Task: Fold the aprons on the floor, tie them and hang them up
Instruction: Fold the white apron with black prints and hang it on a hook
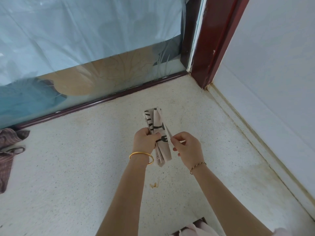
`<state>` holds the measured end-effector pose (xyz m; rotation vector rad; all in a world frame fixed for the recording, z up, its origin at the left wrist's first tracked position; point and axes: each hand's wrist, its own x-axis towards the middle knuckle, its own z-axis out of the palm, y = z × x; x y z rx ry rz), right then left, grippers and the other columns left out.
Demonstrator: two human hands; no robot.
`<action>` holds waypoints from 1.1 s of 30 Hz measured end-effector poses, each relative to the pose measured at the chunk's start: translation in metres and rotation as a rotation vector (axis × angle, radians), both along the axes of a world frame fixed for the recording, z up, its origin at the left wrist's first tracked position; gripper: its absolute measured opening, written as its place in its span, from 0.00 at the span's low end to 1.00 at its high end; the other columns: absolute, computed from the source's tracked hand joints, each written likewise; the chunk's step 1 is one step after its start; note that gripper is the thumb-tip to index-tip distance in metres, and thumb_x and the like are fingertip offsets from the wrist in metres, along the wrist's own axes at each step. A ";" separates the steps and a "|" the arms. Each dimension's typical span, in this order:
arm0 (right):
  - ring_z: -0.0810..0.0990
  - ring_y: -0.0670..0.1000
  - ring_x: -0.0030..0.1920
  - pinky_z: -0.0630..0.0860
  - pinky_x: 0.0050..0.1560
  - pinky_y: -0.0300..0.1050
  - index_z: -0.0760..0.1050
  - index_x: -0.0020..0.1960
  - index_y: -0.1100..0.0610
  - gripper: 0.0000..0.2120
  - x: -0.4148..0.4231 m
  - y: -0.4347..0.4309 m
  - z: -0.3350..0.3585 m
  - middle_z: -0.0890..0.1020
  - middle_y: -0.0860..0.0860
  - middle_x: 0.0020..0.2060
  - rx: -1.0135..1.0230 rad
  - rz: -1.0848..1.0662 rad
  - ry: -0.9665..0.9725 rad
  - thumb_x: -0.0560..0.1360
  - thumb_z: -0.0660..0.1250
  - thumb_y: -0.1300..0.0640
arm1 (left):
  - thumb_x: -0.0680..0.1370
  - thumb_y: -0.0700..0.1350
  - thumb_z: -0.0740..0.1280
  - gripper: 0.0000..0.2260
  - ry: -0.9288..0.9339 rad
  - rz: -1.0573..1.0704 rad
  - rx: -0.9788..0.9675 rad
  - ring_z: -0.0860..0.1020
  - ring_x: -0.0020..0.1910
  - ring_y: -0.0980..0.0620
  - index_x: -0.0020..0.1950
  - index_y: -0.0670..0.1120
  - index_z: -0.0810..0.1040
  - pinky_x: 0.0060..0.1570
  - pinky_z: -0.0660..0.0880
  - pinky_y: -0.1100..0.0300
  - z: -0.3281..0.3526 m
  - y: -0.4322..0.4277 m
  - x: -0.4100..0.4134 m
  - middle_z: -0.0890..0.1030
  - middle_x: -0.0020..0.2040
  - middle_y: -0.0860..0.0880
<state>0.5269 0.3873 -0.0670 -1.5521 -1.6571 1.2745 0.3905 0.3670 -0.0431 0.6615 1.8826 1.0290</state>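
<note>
**Head view: folded apron held above the floor, strap in hand**

The folded apron [159, 132], a narrow printed bundle, was held above the speckled floor [81, 167] with its long axis pointing away from the person. The left hand [147, 139] gripped it around the middle. The right hand [187, 145], just beside the bundle's right edge, pinched a thin strap [168, 133] running down from the bundle. Tying probably required winding the strap across that long axis, with the right hand nearer. A brown striped apron [8, 150] lay on the floor, well apart to the left.

Single head-worn view, steeply down, near the floor [76, 176]
</note>
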 end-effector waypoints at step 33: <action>0.82 0.50 0.36 0.81 0.44 0.44 0.74 0.42 0.59 0.07 -0.009 0.011 -0.008 0.80 0.54 0.39 -0.237 -0.303 0.358 0.74 0.65 0.69 | 0.71 0.41 0.71 0.06 0.344 -0.113 0.123 0.78 0.42 0.49 0.46 0.42 0.79 0.37 0.75 0.62 0.014 -0.001 0.015 0.81 0.43 0.47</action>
